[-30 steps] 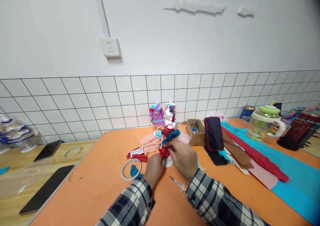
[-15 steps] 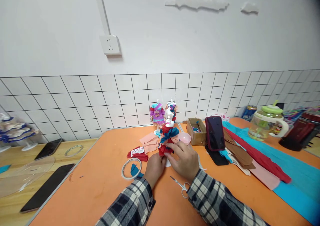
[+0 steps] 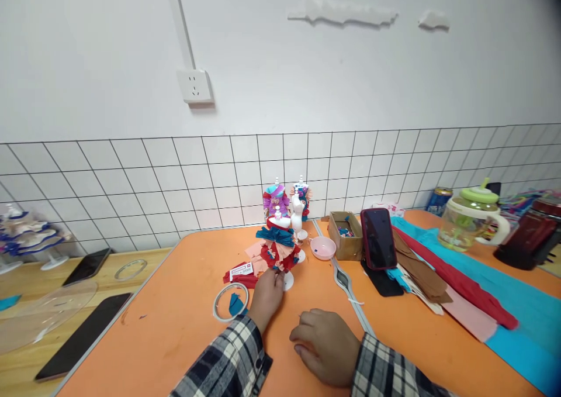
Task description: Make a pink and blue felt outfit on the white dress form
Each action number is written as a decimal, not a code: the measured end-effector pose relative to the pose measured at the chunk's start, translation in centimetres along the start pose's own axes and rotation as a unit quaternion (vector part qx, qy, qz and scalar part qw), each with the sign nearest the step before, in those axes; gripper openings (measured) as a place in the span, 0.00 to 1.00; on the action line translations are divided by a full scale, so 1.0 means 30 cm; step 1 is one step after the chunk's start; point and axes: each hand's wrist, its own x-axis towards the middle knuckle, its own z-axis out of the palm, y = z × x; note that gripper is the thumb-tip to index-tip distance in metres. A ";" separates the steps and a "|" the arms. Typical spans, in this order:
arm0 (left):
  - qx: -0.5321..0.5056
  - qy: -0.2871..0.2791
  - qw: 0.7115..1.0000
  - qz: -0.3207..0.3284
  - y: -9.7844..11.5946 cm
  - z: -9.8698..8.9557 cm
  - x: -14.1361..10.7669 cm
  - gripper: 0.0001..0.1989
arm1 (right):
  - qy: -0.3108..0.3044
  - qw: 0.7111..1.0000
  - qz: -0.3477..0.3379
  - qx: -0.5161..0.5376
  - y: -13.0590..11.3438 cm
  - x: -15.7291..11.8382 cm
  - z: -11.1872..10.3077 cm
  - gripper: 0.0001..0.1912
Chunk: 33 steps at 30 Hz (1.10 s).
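Note:
My left hand point(image 3: 268, 294) is closed at the foot of a small dress form point(image 3: 280, 248), under its skirt. The form wears a ruffled dress in red, teal and pink, and its round white base point(image 3: 288, 280) shows beside my fingers. My right hand point(image 3: 326, 344) rests low over the table with its fingers curled. It covers the place where small scissors lay, and what is in its fingers is hidden. Behind the dress stand a bare white dress form point(image 3: 297, 216) and two dressed ones, one in a purple outfit point(image 3: 276, 201).
Left of the dress lie a tape roll point(image 3: 215, 309), a teal fabric scrap point(image 3: 235, 304) and red fabric with a label point(image 3: 241, 270). To the right are a pink bowl point(image 3: 323, 248), a cardboard box point(image 3: 345, 236), a propped phone point(image 3: 378, 239), fabric strips point(image 3: 456, 274) and a jug point(image 3: 468, 221).
My right hand has left the dress and moved down toward me, onto the spot of the scissors. The dress form in my left hand has shifted slightly left and tilted.

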 end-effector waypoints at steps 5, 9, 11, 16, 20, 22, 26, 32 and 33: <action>-0.076 0.032 0.996 -0.031 0.006 -0.011 0.007 0.11 | -0.061 0.994 0.058 0.063 0.028 0.009 -0.002 0.15; -0.122 0.048 0.991 -0.033 -0.002 -0.014 0.013 0.11 | -0.054 0.992 0.060 0.093 0.046 0.014 0.002 0.14; -0.135 0.051 0.989 -0.031 -0.006 -0.012 0.013 0.11 | -0.044 0.992 0.062 0.099 0.053 0.016 0.004 0.14; -0.142 0.058 0.988 -0.023 -0.008 -0.008 0.004 0.11 | -0.036 0.991 0.065 0.111 0.066 0.014 0.015 0.13; -0.136 0.055 0.989 -0.017 -0.008 -0.012 -0.004 0.12 | -0.040 0.990 0.067 0.119 0.070 0.013 0.018 0.13; -0.127 0.051 0.990 -0.016 -0.009 -0.017 -0.008 0.12 | -0.045 0.990 0.069 0.118 0.069 0.014 0.017 0.14; -0.114 0.027 0.993 -0.010 -0.007 -0.030 -0.014 0.14 | -0.048 0.990 0.073 0.108 0.064 0.014 0.015 0.14; -0.098 0.007 0.995 -0.016 0.000 -0.041 -0.019 0.17 | -0.034 0.991 0.073 0.107 0.058 0.009 0.022 0.13; -0.097 0.005 0.995 -0.015 0.000 -0.041 -0.020 0.17 | -0.033 0.991 0.073 0.108 0.058 0.009 0.023 0.13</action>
